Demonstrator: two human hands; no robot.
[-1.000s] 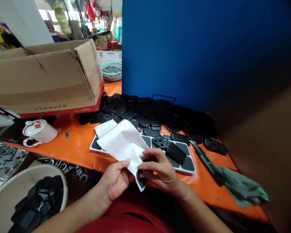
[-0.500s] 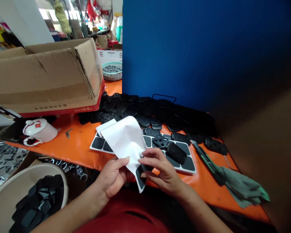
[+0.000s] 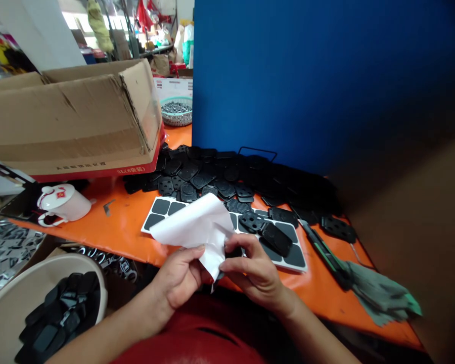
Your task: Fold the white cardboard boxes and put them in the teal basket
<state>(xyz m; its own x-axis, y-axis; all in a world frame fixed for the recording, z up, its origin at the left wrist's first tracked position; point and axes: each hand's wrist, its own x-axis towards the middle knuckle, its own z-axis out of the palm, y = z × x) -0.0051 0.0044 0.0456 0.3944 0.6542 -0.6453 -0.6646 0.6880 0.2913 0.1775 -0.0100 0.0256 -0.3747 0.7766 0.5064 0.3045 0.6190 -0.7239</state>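
Observation:
A white-backed sticker sheet (image 3: 197, 222) hangs in the air, its blank back turned up and its far end curling left. My left hand (image 3: 182, 275) grips the near part, thumb on top and fingers underneath. At the right edge my right hand (image 3: 252, 268) is closed in a pinch on the sheet, and a bit of dark sticker shows between its fingers. How much of that sticker is still attached is hidden. Below lie more white sheets of dark rounded stickers (image 3: 296, 255). On top of them rest a black perforated part (image 3: 251, 221) and a black pad (image 3: 276, 239).
Black parts (image 3: 202, 178) are heaped along the blue panel (image 3: 288, 86). To the right lie a green-black cutter (image 3: 328, 255) and a grey-green cloth (image 3: 382, 293). At left are a lidded white mug (image 3: 66, 202), a cardboard box (image 3: 60, 121) and a beige tub (image 3: 102, 288) of black pieces.
The sheet has folded lower and tilted left, uncovering stickers on the stack's left end. Its dark-stickered near corner has turned mostly out of sight. My right fingers have closed into a tighter pinch.

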